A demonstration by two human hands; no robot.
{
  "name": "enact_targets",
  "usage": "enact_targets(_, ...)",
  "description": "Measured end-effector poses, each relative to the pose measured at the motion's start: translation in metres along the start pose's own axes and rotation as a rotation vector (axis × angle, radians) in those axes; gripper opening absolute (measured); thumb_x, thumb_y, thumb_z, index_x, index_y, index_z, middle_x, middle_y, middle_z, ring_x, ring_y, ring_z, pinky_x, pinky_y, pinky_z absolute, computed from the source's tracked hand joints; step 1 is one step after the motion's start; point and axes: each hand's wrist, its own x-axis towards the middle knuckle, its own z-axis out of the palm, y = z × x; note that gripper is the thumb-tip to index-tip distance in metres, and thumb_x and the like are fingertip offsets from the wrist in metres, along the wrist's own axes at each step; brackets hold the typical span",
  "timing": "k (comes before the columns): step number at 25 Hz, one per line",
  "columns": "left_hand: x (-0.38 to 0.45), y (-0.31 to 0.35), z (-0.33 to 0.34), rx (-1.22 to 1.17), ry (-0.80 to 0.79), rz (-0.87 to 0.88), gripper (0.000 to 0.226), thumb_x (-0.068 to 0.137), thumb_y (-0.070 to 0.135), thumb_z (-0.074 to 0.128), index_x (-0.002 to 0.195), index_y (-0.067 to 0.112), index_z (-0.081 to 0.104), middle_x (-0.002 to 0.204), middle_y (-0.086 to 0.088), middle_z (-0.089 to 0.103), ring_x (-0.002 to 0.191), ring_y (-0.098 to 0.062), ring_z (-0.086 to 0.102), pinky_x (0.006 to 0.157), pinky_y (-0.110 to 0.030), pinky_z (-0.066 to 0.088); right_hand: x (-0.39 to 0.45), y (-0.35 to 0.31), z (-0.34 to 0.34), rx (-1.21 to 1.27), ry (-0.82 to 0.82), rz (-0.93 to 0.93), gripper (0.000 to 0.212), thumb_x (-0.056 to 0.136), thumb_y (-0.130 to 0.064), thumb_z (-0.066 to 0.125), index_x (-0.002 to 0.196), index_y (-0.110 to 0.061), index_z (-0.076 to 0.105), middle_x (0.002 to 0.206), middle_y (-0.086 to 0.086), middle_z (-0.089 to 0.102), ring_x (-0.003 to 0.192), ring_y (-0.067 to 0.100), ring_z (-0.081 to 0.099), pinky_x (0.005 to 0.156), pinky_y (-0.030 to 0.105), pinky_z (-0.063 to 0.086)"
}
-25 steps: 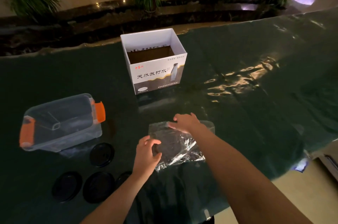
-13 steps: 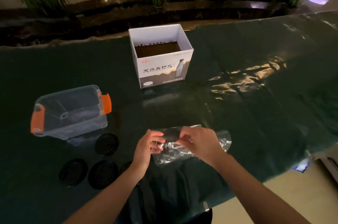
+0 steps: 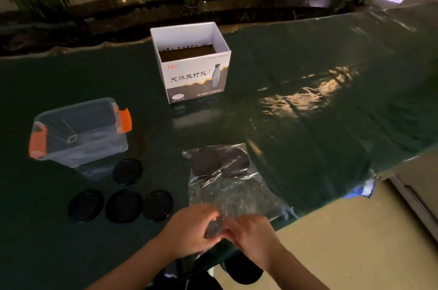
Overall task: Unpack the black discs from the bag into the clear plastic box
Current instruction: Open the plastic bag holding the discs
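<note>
Both hands, left hand (image 3: 192,228) and right hand (image 3: 251,234), pinch the near edge of the clear bag (image 3: 227,185); far off, a white carton (image 3: 194,69) reads "天然苏打水".

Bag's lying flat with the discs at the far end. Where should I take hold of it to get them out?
Probably the near edge of the bag, where both hands already pinch the film. The two discs sit at the far end, leaving the near part flat and empty. Come from the table's near side, one grip per layer, and pull the mouth apart.
</note>
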Motion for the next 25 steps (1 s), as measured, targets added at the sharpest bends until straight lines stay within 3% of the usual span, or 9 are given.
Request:
enact_targets(4, -0.001, 0.012, 0.025, 0.109, 0.024, -0.001, 0.031, 0.082, 0.049, 0.046, 0.092, 0.021, 0.056, 0.093, 0.003, 0.062, 0.085, -0.017, 0.059, 0.070, -0.028, 0.043, -0.028, -0.007, 0.028, 0.024, -0.047, 0.072, 0.031, 0.097, -0.047, 0.046, 0.080, -0.027, 0.061, 0.066, -0.013, 0.063, 0.054, 0.006, 0.059, 0.047, 0.022, 0.047)
enact_targets(7, -0.002, 0.015, 0.036, 0.140, 0.069, 0.014, 0.023, 0.083, 0.040, 0.043, 0.084, 0.022, 0.057, 0.082, 0.004, 0.061, 0.075, -0.016, 0.057, 0.067, -0.031, 0.051, -0.036, -0.014, 0.027, 0.103, -0.021, 0.062, 0.020, 0.088, -0.039, 0.058, 0.088, -0.022, 0.069, 0.097, -0.008, 0.072, 0.089, 0.006, 0.068, 0.074, 0.019, 0.054)
enact_targets(9, -0.002, 0.017, 0.043, 0.231, 0.083, 0.030, 0.020, 0.071, 0.034, 0.047, 0.085, 0.024, 0.058, 0.082, 0.005, 0.060, 0.074, -0.016, 0.057, 0.064, -0.031, 0.052, -0.046, -0.019, 0.036, 0.095, -0.021, 0.054, 0.023, 0.084, -0.037, 0.063, 0.095, -0.019, 0.072, 0.114, -0.003, 0.070, 0.111, 0.010, 0.064, 0.093, 0.021, 0.051)
enact_targets(12, 0.001, 0.029, 0.055, 0.398, 0.031, 0.088, 0.035, 0.057, 0.040, 0.057, 0.087, 0.021, 0.057, 0.087, 0.002, 0.058, 0.077, -0.017, 0.056, 0.062, -0.032, 0.050, -0.066, -0.021, 0.070, 0.143, -0.140, 0.114, 0.029, 0.089, -0.034, 0.063, 0.109, -0.014, 0.068, 0.130, 0.005, 0.061, 0.130, 0.019, 0.050, 0.102, 0.034, 0.047)
enact_targets(15, 0.005, 0.036, 0.069, 0.553, -0.040, 0.121, 0.035, 0.053, 0.031, 0.069, 0.082, 0.019, 0.055, 0.085, -0.001, 0.056, 0.075, -0.019, 0.054, 0.062, -0.034, 0.047, -0.074, -0.020, 0.085, 0.166, -0.205, 0.203, 0.029, 0.086, -0.033, 0.059, 0.109, -0.018, 0.069, 0.129, 0.002, 0.062, 0.130, 0.018, 0.048, 0.104, 0.036, 0.043)
enact_targets(18, 0.009, 0.034, 0.076, 0.633, -0.046, 0.102, 0.026, 0.058, 0.021, 0.072, 0.078, 0.018, 0.056, 0.082, -0.002, 0.057, 0.069, -0.019, 0.054, 0.058, -0.033, 0.046, -0.074, -0.022, 0.071, 0.300, -0.215, 0.198, 0.033, 0.070, -0.038, 0.059, 0.095, -0.023, 0.074, 0.113, -0.007, 0.071, 0.111, 0.009, 0.063, 0.097, 0.025, 0.047)
enact_targets(21, 0.013, 0.026, 0.078, 0.663, -0.039, 0.042, 0.028, 0.050, 0.018, 0.082, 0.069, 0.018, 0.062, 0.078, -0.003, 0.063, 0.062, -0.019, 0.058, 0.053, -0.031, 0.048, -0.080, -0.028, 0.058, 0.326, -0.244, 0.194, 0.028, 0.076, -0.044, 0.057, 0.093, -0.028, 0.073, 0.105, -0.012, 0.072, 0.102, 0.006, 0.067, 0.090, 0.017, 0.051)
enact_targets(23, 0.015, 0.024, 0.075, 0.600, 0.000, 0.000, 0.029, 0.051, 0.021, 0.082, 0.071, 0.017, 0.062, 0.077, -0.003, 0.063, 0.060, -0.021, 0.059, 0.052, -0.032, 0.050, -0.081, -0.031, 0.059, 0.303, -0.229, 0.225, 0.028, 0.075, -0.035, 0.064, 0.101, -0.029, 0.070, 0.109, -0.012, 0.070, 0.102, 0.005, 0.066, 0.088, 0.015, 0.049)
enact_targets(25, 0.017, 0.027, 0.068, 0.499, 0.090, -0.042, 0.026, 0.057, 0.025, 0.079, 0.075, 0.018, 0.061, 0.074, 0.000, 0.060, 0.058, -0.019, 0.058, 0.048, -0.031, 0.047, -0.074, -0.029, 0.068, 0.321, -0.293, 0.290, 0.046, 0.075, -0.021, 0.065, 0.120, -0.027, 0.060, 0.124, -0.010, 0.062, 0.108, 0.008, 0.064, 0.086, 0.018, 0.052)
